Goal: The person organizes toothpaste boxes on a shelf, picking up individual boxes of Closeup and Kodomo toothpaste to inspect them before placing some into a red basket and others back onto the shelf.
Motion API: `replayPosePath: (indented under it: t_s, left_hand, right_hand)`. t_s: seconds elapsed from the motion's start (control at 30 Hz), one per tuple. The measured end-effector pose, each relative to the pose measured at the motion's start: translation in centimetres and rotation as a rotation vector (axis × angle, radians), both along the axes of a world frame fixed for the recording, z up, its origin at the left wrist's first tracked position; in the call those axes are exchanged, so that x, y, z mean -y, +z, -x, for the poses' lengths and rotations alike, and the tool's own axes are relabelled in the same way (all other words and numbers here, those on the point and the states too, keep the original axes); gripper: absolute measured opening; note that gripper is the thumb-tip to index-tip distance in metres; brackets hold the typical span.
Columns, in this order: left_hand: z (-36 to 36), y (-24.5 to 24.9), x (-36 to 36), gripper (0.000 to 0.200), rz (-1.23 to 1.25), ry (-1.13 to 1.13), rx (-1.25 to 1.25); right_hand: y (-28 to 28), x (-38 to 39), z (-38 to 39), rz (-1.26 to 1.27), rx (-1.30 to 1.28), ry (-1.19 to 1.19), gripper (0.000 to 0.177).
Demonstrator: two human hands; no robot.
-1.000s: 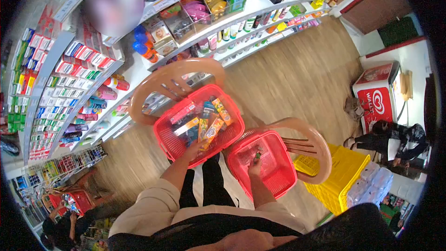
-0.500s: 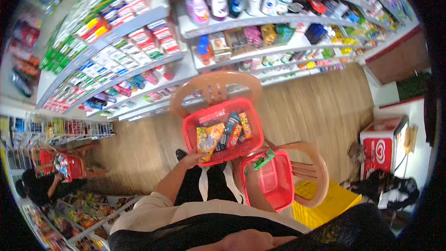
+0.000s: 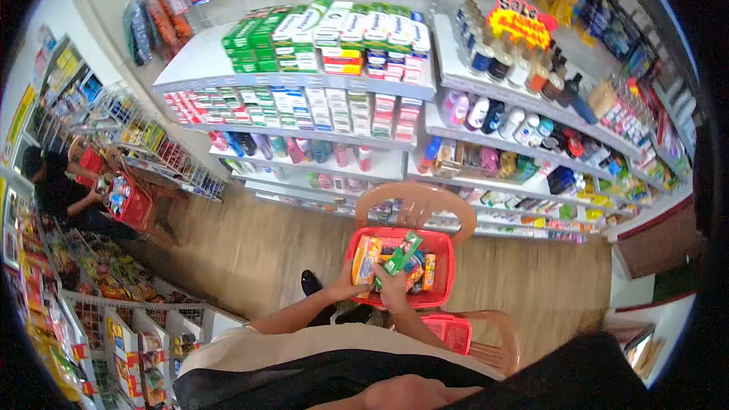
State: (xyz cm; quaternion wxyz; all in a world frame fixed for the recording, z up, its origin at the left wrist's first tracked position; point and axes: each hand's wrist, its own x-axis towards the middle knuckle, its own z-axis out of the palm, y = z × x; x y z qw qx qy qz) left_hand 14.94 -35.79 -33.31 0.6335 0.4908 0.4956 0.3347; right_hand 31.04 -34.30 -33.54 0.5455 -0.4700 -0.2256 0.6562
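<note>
A red plastic basket (image 3: 444, 258) holding several colourful packets rests on a tan plastic chair (image 3: 414, 201) in front of me. My left hand (image 3: 345, 287) grips an orange-yellow packet (image 3: 367, 250) at the basket's near left corner. My right hand (image 3: 392, 285) holds a green packet (image 3: 402, 252) up over the basket's middle. A second red basket (image 3: 452, 332) sits lower right on another tan chair (image 3: 505, 338), mostly hidden by my right arm.
Shelves of toothpaste boxes (image 3: 334, 34), bottles (image 3: 516, 57) and toiletries line the wall ahead, with a red and yellow sale sign (image 3: 520, 21). At far left a person (image 3: 57, 190) crouches by another red basket (image 3: 133, 201). Wire racks (image 3: 137, 311) of goods stand at my left. Wooden floor (image 3: 258, 250).
My view has swung up and left towards the shelves. My right hand lifted the green packet out of the right basket and carried it over the left basket. My left hand stays on the orange packet.
</note>
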Motion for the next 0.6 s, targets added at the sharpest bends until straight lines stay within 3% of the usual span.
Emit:
replayPosePath:
  t_s: [0.07,0.13,0.17,0.23,0.37,0.43,0.47,0.57,0.6]
  left_hand:
    - [0.6,0.5,-0.1,0.083,0.023,0.056,0.016]
    - [1.3,0.7,-0.1,0.070,0.199,0.195,0.404]
    - [2.0,0.9,-0.1,0.070,0.190,0.211,0.410]
    - [3.8,2.1,-0.1,0.055,0.506,0.299,0.629]
    - [8.4,3.8,-0.3,0.045,0.510,0.346,0.730]
    - [11.3,3.4,-1.6,0.046,0.341,0.142,0.945]
    - [13.3,3.3,-1.9,0.051,0.401,0.229,0.901]
    - [18.5,4.8,-4.1,0.056,0.265,0.107,0.971]
    - [19.8,5.5,-4.5,0.063,0.284,0.179,0.993]
  right_hand:
    - [1.0,-0.8,1.5,-0.030,0.128,0.094,0.026]
    - [2.5,-1.5,3.5,-0.041,0.074,0.148,0.024]
    - [3.2,-1.8,4.4,-0.044,0.044,0.174,0.023]
    - [3.6,-2.6,6.0,-0.054,0.050,0.184,0.026]
    - [6.7,-3.7,8.4,-0.081,-0.039,0.305,0.026]
    - [8.7,-4.1,9.7,0.038,0.076,0.380,0.030]
    - [9.5,-4.4,10.7,0.025,0.114,0.355,0.030]
    - [7.8,-6.2,12.5,-0.010,0.150,0.360,0.031]
    - [8.6,-6.6,13.3,-0.044,0.132,0.367,0.030]
